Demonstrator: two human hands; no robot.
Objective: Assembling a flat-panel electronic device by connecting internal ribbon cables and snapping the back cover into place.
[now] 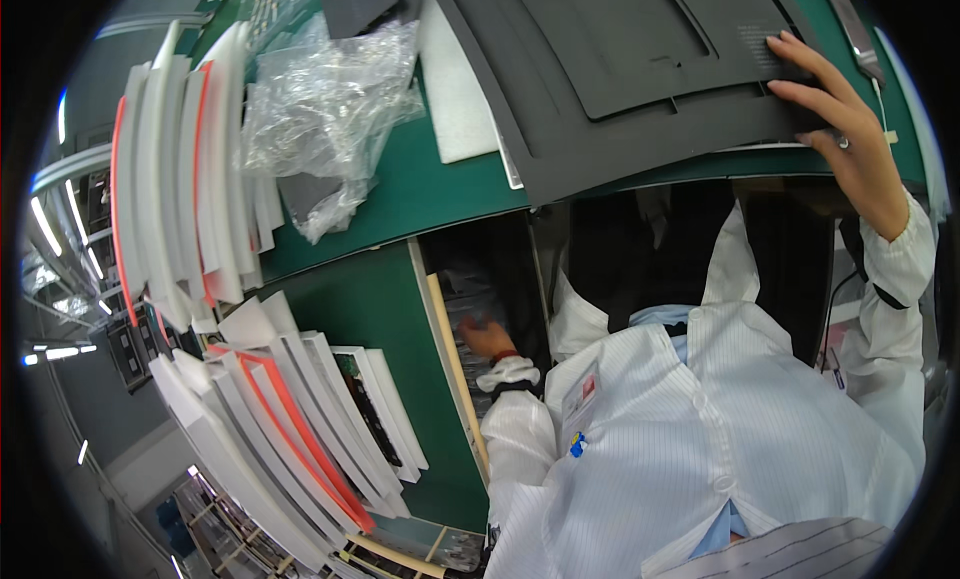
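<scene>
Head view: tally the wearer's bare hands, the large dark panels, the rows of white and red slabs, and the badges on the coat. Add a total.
Bare hands: 2, left hand and right hand
Large dark panel: 1
Slab rows: 2, upper row and lower row
Badge: 1
Total: 6

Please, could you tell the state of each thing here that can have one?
Panel: lying, at the table's edge
Right hand: spread, touching panel
Left hand: blurred, grip unclear
Plastic: crumpled
White sheets: side by side, two rows
Lights: on
Badge: attached to coat
</scene>
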